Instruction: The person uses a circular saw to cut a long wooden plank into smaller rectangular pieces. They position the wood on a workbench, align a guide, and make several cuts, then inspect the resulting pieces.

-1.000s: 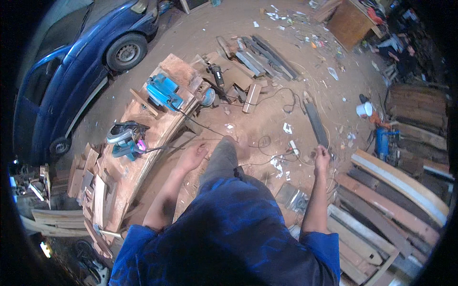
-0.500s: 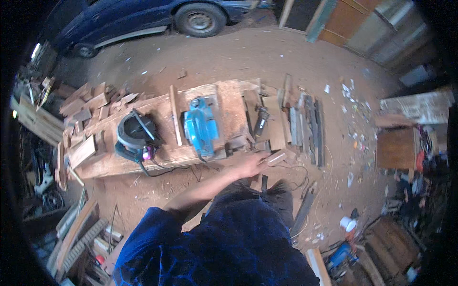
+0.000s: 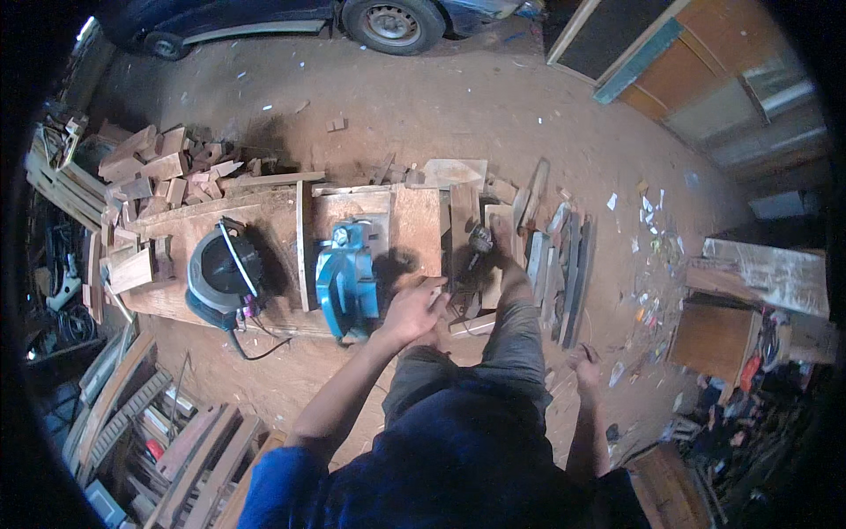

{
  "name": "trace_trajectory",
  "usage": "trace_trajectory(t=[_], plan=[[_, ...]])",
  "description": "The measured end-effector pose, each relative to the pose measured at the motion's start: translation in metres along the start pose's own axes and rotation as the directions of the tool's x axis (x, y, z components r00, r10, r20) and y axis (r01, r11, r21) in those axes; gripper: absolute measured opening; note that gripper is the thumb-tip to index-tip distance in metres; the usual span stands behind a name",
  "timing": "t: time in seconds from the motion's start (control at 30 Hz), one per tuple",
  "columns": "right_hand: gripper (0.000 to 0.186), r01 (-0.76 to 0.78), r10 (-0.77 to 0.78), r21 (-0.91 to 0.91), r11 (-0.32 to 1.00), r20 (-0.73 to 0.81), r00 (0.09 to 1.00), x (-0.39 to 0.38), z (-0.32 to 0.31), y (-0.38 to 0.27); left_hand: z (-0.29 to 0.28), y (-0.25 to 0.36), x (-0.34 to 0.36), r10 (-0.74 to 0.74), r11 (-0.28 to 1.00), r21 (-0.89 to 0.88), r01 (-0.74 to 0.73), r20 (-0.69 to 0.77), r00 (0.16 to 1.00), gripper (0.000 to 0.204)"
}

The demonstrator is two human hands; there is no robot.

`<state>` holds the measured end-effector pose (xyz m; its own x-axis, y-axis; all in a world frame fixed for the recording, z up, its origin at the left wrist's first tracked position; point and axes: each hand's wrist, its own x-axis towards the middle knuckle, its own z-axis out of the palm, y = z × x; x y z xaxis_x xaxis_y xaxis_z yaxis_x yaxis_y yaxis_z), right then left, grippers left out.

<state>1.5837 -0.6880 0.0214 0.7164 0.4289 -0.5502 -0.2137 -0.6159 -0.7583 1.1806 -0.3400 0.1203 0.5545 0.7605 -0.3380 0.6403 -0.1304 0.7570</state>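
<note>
My left hand [image 3: 414, 314] is over the near edge of the workbench [image 3: 417, 207], its fingers bent in. A small pale bit shows at its fingertips, too blurred to name. Just left of it stands a blue electric planer [image 3: 345, 284] on the bench. My right hand [image 3: 585, 365] hangs low at my right side, above the dirt floor, fingers loosely bent and apart, with nothing plainly in it. Between my hands, a dark power tool [image 3: 480, 239], partly shaded, lies among wood pieces beside my forward leg [image 3: 515, 322].
A circular saw [image 3: 226, 264] with a cord sits left on the bench, a wooden strip [image 3: 304, 247] between it and the planer. Wood offcuts [image 3: 167, 163] pile up behind. Dark slats [image 3: 571, 278] lie at the right end. A parked vehicle [image 3: 256, 16] stands at the back.
My left hand has drawn back leftward, toward the planer; the flat piece it held out is no longer visible in it. My right hand has come into view. One leg has stepped forward.
</note>
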Motion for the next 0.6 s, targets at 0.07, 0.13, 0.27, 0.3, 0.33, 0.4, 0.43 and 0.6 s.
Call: trace_trajectory(t=[0.07, 0.13, 0.27, 0.3, 0.33, 0.4, 0.43, 0.6], plan=[[0.029, 0.054, -0.055, 0.009, 0.998, 0.145, 0.988, 0.048, 0.029, -0.021, -0.005, -0.004, 0.017, 0.067, 0.998, -0.004, -0.068, -0.132, 0.989, 0.035], [0.029, 0.106, -0.076, -0.102, 0.989, 0.260, 0.963, 0.118, 0.061, -0.035, -0.006, -0.007, 0.034, -0.015, 0.999, -0.052, 0.002, -0.248, 0.969, 0.036], [0.027, 0.149, -0.003, -0.345, 0.927, 0.390, 0.921, 0.209, 0.158, -0.091, 0.005, -0.010, 0.101, -0.131, 0.987, 0.016, 0.160, -0.502, 0.855, 0.038], [0.026, 0.150, 0.013, -0.359, 0.921, 0.414, 0.910, 0.223, 0.191, -0.118, 0.006, -0.012, 0.126, -0.139, 0.980, 0.042, 0.193, -0.550, 0.823, 0.039], [0.026, 0.181, 0.007, -0.383, 0.906, 0.439, 0.898, 0.251, 0.214, -0.120, 0.010, -0.014, 0.152, -0.144, 0.973, 0.060, 0.223, -0.594, 0.791, 0.041], [0.026, 0.239, 0.001, -0.431, 0.870, 0.487, 0.873, 0.308, 0.264, -0.117, 0.018, -0.040, 0.200, -0.118, 0.967, 0.097, 0.234, -0.645, 0.755, 0.044], [0.025, 0.320, -0.033, -0.453, 0.832, 0.536, 0.844, 0.338, 0.292, -0.113, 0.022, -0.050, 0.221, -0.138, 0.958, 0.098, 0.270, -0.667, 0.732, 0.045], [0.024, 0.526, -0.027, -0.464, 0.713, 0.731, 0.682, 0.439, 0.464, -0.115, 0.040, -0.079, 0.271, -0.215, 0.879, 0.175, 0.443, -0.684, 0.697, 0.038]])
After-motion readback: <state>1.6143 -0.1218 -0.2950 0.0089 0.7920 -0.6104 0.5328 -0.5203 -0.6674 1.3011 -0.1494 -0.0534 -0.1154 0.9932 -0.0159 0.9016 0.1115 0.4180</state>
